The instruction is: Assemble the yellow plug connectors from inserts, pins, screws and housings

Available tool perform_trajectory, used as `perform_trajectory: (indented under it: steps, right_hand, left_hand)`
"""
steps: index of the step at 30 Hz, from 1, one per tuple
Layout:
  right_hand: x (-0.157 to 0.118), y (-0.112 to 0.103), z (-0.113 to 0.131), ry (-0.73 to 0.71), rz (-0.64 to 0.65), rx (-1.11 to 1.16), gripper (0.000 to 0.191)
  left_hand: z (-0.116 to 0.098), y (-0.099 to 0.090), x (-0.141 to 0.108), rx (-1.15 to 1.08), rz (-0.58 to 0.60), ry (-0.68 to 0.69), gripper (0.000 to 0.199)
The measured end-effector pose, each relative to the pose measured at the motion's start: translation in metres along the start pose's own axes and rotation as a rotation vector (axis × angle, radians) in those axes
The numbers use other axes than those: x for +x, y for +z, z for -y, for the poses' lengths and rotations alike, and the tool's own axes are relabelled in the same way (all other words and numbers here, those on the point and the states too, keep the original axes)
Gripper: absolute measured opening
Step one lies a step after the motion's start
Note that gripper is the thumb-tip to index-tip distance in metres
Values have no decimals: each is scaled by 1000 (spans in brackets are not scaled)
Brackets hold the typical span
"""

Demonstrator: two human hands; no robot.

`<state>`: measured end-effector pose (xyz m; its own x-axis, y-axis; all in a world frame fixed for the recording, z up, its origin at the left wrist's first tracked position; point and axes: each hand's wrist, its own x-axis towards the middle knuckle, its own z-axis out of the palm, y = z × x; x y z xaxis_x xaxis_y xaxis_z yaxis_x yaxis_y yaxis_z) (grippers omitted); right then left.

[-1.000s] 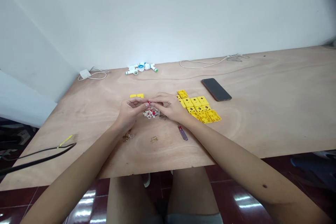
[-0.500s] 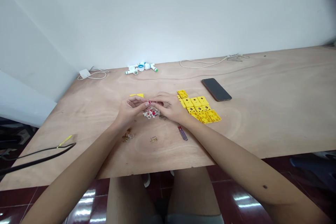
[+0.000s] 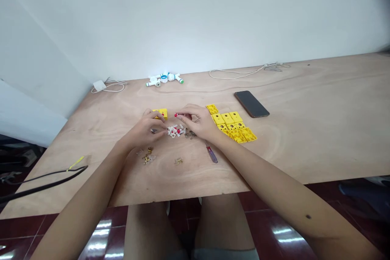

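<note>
My right hand [image 3: 199,122] pinches a small red plastic part [image 3: 176,115] between thumb and fingertips, above the table. To its left, my left hand [image 3: 145,128] has thumb and fingers apart, with nothing visible in it. Its fingertips are beside a heap of small white and red plastic parts [image 3: 174,131]. Just behind the left fingers are yellow plastic cases [image 3: 163,112], one showing a red spot. Small dark metal pieces [image 3: 191,133] lie under the edge of my right hand.
Several yellow case halves [image 3: 227,118] lie right of my right hand, near a black phone [image 3: 251,104]. A screwdriver [image 3: 211,153] and small brass pieces [image 3: 178,161], [image 3: 148,157] lie nearer me. A white-and-blue toy-like object [image 3: 164,78] and white cables [image 3: 237,75] are by the wall.
My hands have moved apart. The left drew back to the left and opened, while the right keeps the red part. The white and red heap and the yellow cases show more.
</note>
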<state>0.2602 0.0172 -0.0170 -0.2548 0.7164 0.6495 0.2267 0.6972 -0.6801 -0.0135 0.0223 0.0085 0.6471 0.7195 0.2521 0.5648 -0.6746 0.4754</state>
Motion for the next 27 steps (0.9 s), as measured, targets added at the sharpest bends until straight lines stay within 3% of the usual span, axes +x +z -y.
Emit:
perform_trajectory:
  steps: [15,19,27]
  right_hand:
    - [-1,-1,-5,17,11,12,14]
    - [-2,0,-4,-11,46,0,14]
    - [-6,5,0,-180,194,-76,14]
  left_hand:
    - [2,1,1,-59,40,47,11]
    - [4,4,2,-154,-84,55,7]
    - [-4,18,5,-426,-249,-163,16]
